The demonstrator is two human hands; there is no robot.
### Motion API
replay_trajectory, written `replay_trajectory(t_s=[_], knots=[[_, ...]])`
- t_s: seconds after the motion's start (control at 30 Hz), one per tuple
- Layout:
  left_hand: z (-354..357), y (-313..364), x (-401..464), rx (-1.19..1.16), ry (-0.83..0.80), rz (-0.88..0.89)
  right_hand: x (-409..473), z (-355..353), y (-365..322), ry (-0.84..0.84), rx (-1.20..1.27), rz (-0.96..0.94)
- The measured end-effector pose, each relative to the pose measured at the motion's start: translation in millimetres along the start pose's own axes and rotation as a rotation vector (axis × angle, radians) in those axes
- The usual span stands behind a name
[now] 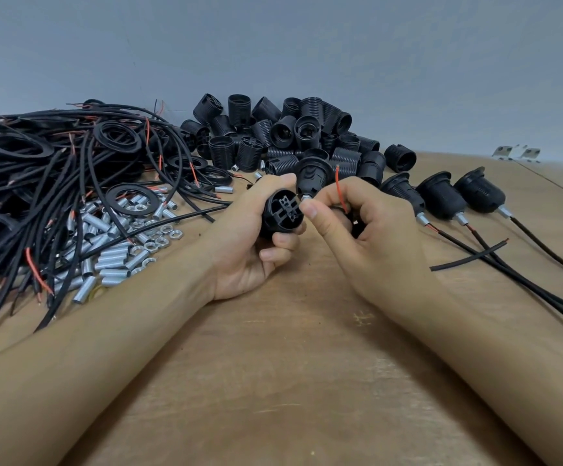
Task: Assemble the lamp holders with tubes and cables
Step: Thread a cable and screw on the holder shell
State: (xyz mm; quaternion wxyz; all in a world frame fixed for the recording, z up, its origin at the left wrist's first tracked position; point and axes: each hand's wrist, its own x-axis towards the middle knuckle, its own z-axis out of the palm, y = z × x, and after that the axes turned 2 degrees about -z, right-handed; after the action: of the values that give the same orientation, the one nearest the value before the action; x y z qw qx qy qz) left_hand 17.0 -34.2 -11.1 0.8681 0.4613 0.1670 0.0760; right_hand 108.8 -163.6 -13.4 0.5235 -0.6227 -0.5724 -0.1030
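Note:
My left hand point(249, 243) grips a black lamp holder body point(281, 213), its open back with the terminal block facing me. My right hand point(370, 237) pinches a cable whose red wire point(339, 190) sticks up between thumb and fingers, close beside the holder. Just behind the two hands stands a black holder cap point(313, 174) with a small metal tube end showing at its bottom. Most of the cable inside my right fist is hidden.
A heap of black cables and rings point(54, 169) fills the left. Threaded metal tubes and nuts point(118, 243) lie beside it. Loose black holders point(293, 136) pile at the back. Three assembled holders with cables point(441, 196) lie at the right on the wooden table point(290, 364).

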Motion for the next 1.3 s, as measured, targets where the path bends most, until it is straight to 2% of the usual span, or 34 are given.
replay_trajectory(t_s=[0.17, 0.27, 0.47, 0.93, 1.17, 1.3], knots=[[0.7, -1.0, -0.1, 0.023, -0.006, -0.015, -1.1, 4.2, 0.8, 0.017, 0.001, 0.045], [1.0, -0.3, -0.1, 0.024, -0.003, -0.025, 0.0, 2.9, 0.5, -0.032, 0.009, 0.08], [1.0, 0.9, -0.6, 0.001, 0.009, -0.024, 0.5, -3.5, 2.1, -0.102, -0.007, -0.002], [-1.6, -2.1, -1.7, 0.061, -0.008, 0.01, -2.9, 2.0, 4.2, -0.112, 0.153, 0.146], [-4.4, 0.7, 1.2, 0.035, -0.034, 0.024, -1.2, -0.1, 1.3, -0.133, 0.125, 0.153], [-3.7, 1.2, 1.4, 0.026, -0.01, 0.006, 1.7, -2.0, 0.7, -0.104, 0.063, 0.065]])
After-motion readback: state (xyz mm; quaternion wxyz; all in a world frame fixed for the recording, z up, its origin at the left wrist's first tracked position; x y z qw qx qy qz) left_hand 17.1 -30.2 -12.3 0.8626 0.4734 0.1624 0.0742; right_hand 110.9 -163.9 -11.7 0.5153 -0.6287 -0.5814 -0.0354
